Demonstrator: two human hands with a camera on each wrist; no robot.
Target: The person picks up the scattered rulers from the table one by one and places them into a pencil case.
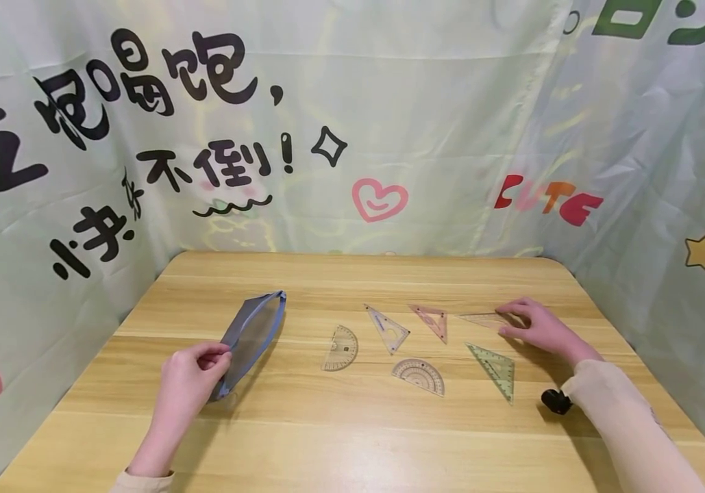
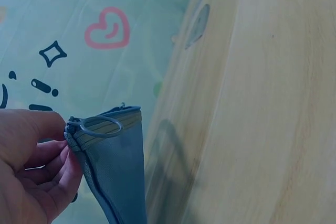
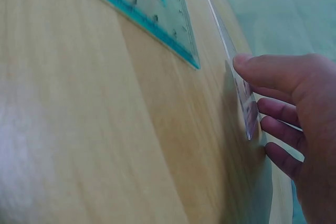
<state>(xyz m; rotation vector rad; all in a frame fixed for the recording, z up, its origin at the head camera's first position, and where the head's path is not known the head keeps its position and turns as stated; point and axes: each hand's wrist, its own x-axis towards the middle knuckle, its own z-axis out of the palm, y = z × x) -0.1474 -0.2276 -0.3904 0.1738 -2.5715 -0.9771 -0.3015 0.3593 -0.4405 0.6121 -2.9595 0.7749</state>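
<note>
"What is the person's left hand (image 1: 188, 373) doing?"

"It pinches the near side of a grey-blue pouch (image 1: 257, 342) between thumb and fingers, on the left part of the table (image 1: 352, 441). The pouch is tilted, its blue-edged mouth parted. The left wrist view shows a loop (image 2: 101, 136) by the thumb, at the corner of the pouch."

"Does the pouch touch the wood?"

"That can't be told."

"And the right hand (image 1: 534, 330)?"

"It's at the right end of a clear set square (image 1: 480, 318), towards the far right of the table. The thumb is on one side, the bent fingers on the other. Whether they grip it firmly can't be told."

"What lies near that?"

"A green set square (image 1: 503, 375), closer to the person, and a pink set square (image 1: 442, 327) just left of the clear one. Further left comes a pale set square (image 1: 381, 324)."

"Any curved pieces?"

"Two clear ones: one protractor (image 1: 342, 349) nearest the pouch, its straight edge facing left, and a second protractor (image 1: 423, 370) to its right, arc facing away from the person. None of these pieces overlap."

"And around the table?"

"A printed cloth (image 1: 451, 123) hangs behind it. A small black object (image 1: 555, 401) sits beside the right sleeve (image 1: 626, 414)."
</note>
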